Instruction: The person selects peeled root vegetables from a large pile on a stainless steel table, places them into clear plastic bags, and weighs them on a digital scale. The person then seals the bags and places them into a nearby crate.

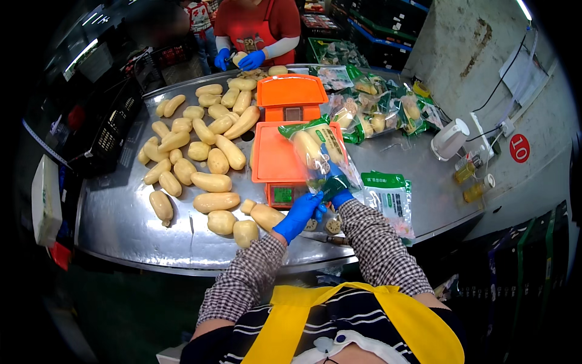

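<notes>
A clear and green plastic bag with peeled lotus root pieces (pixel 313 148) is between my blue-gloved hands, above the pan of an orange weighing scale (pixel 273 154). My left hand (pixel 302 211) pinches the bag's near end. Part of my right hand (pixel 336 182) lies behind the bag's plastic, supporting it. Many peeled lotus root segments (pixel 211 182) are spread on the metal table to the left. Cut lotus root ends (pixel 333 226) lie near my wrists, beside a tool's wooden handle (pixel 338 240). Flat, printed bags (pixel 388 200) lie right of my right hand.
A second orange scale (pixel 291 90) stands behind the first. Filled bags (pixel 368 109) are heaped at the back right, near a white electric kettle (pixel 450 139) and jars (pixel 477 189). Across the metal table (pixel 136 241), a co-worker's gloved hands (pixel 241 60) hold a lotus root piece. Black crates (pixel 111 120) stand left.
</notes>
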`<state>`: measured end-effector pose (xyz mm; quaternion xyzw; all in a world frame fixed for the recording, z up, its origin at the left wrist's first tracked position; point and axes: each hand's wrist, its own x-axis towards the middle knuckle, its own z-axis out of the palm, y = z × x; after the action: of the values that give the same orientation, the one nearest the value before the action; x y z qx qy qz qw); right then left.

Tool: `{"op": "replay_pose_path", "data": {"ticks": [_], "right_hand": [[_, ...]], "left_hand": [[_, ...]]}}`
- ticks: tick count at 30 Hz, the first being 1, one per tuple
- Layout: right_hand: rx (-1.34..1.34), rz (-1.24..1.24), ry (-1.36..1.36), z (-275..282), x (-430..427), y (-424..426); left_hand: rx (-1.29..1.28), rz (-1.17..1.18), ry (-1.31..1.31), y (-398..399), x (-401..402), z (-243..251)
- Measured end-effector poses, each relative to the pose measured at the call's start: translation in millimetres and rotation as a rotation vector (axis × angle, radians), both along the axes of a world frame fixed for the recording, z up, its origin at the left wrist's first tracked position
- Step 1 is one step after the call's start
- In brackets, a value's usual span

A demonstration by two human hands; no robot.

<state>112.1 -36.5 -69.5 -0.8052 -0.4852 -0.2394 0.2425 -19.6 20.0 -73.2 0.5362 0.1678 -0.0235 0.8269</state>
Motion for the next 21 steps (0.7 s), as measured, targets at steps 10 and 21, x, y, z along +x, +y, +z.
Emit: {"op": "replay_pose_path", "data": {"ticks": [10, 21], "right_hand": [[0.399, -0.272, 0.936, -35.6, -85.4, -116.2], [0.698, -0.553, 1.271, -16.9, -223.0, -254.1]], "left_hand": [[0.023, -0.111, 0.268, 18.5, -1.1, 3.4], [0.395, -0.074, -0.473, -11.4, 68.0, 102.5]]}}
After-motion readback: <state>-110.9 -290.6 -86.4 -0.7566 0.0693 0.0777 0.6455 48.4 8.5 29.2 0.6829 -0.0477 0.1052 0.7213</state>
